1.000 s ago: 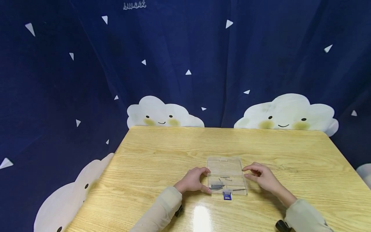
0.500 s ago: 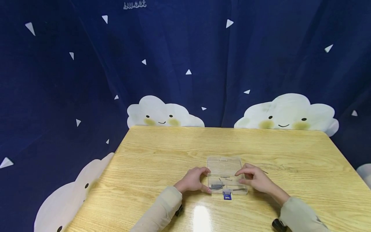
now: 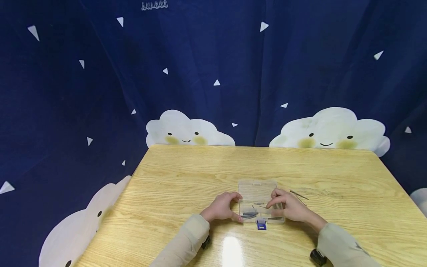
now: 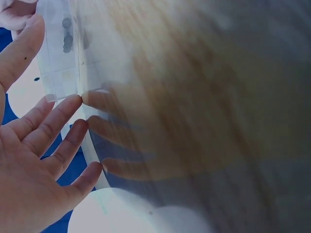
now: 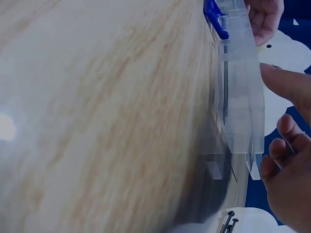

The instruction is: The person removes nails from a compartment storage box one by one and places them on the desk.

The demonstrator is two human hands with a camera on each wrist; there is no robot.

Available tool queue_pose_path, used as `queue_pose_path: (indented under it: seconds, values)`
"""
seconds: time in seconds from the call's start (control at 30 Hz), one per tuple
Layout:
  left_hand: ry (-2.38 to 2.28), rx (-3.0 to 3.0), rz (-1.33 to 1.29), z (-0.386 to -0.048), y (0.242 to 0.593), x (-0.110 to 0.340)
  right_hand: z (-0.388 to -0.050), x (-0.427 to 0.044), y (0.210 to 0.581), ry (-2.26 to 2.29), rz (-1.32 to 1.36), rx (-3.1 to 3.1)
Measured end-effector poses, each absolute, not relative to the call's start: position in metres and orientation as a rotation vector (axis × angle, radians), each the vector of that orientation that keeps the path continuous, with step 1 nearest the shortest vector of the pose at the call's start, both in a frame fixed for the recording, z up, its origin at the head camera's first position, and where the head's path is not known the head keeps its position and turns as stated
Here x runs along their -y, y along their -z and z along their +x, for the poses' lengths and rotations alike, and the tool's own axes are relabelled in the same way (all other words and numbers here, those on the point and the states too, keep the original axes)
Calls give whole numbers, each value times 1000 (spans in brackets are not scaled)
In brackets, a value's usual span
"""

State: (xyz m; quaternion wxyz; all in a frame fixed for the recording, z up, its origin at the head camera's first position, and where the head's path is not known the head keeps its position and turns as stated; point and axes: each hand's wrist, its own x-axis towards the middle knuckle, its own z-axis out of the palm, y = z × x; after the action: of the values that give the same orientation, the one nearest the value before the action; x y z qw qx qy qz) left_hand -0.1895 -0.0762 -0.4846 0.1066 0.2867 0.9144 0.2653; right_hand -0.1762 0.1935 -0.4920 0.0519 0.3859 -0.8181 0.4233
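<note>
- Foreground, head view: left sleeve (image 3: 185, 239) and right sleeve (image 3: 343, 246), a black fitting (image 3: 318, 257) showing below the right cuff.
- Blue latch (image 3: 261, 225), at the front of the clear box (image 3: 250, 221), which lies on the table (image 3: 186, 170) with its lid (image 3: 257, 191) folded back. The right wrist view shows the front wall from low down, a dark shaft visible through it.
- Left hand (image 3: 221, 207), at the box's left end: thumb and forefinger wide apart, near the front and rear corners. The left wrist view adds the other three fingers, fanned and nearly straight, tips meeting their reflections in the tabletop.
- Dark nails (image 3: 248, 215), bundled in the front-left compartment; shorter nails (image 3: 258, 203) lie behind them.
- Right hand (image 3: 293, 208), over the box's right part: thumb and forefinger narrowly parted. The right wrist view adds the other fingers, bent; whether anything is pinched cannot be told.
- Loose nails (image 3: 299, 195), on the table just beyond the right hand; their heads show in the right wrist view.
- Background, head view: navy curtain (image 3: 217, 48) printed with white clouds (image 3: 188, 128).
</note>
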Motion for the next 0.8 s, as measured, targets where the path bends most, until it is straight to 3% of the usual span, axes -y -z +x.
queue_pose_path:
  seconds: [0.2,0.43,0.8]
  values:
    - [-771,-2702,856,-190,486,77,-178,-188,486,-1328,1339,2419]
    - [-778,-2699,861,-190,486,77,-188,-194,506,-1137,1353,2518]
    - [-774,-2709,866,-190,485,78,-188,-189,509,-1002,1367,2543]
